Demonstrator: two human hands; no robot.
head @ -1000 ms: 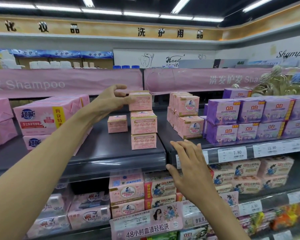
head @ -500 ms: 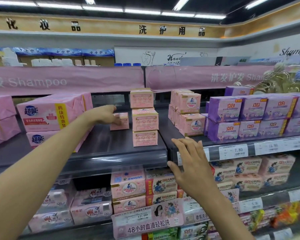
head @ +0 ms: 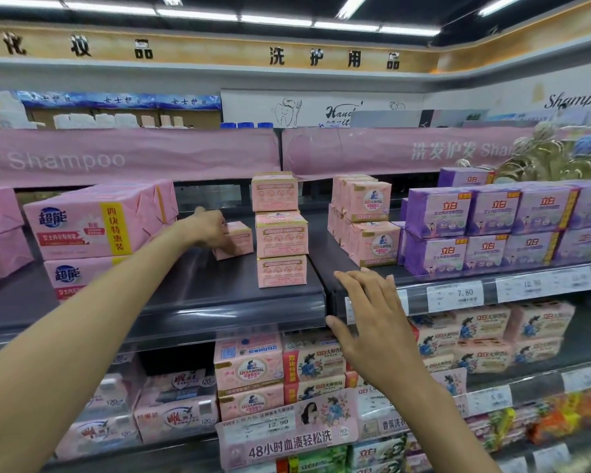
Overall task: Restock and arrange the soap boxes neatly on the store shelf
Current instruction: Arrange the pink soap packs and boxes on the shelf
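Right hand (head: 372,322) is nearest. Its fingers (head: 365,285) are straight and spread, holding nothing, at the front lip of the dark grey metal shelf (head: 185,295). Can't tell whether they touch the lip.

Risk here: a push forward from these fingertips bumps the pink wrapped soap packs with a round portrait label (head: 372,216) just beyond them. It could also scuff the white paper price label (head: 458,295) just right of them.

Further in, left hand (head: 210,230) reaches deep. Its fingers (head: 227,245) curl round the near-left side of the small pink cardboard soap box (head: 241,238). Looks like a grip, with the box resting on the shelf deck.

Just right of those fingers stands the stack of three pink soap boxes (head: 280,230). Can't tell whether it touches the single box. The top one looks shifted a little left.

Main risk, my call: moving the single box rightward clips the stack and tips it toward the front edge. The long reach likely gives poor control.

Left of the fingers, big pink wrapped multi-packs with a blue logo (head: 93,223) hem in the forearm. Far right of both hands, purple soap boxes (head: 492,220) sit in two tiers, well apart. Above and behind the fingers, a pink banner printed Shampoo (head: 116,155) hangs low and probably limits stack height.
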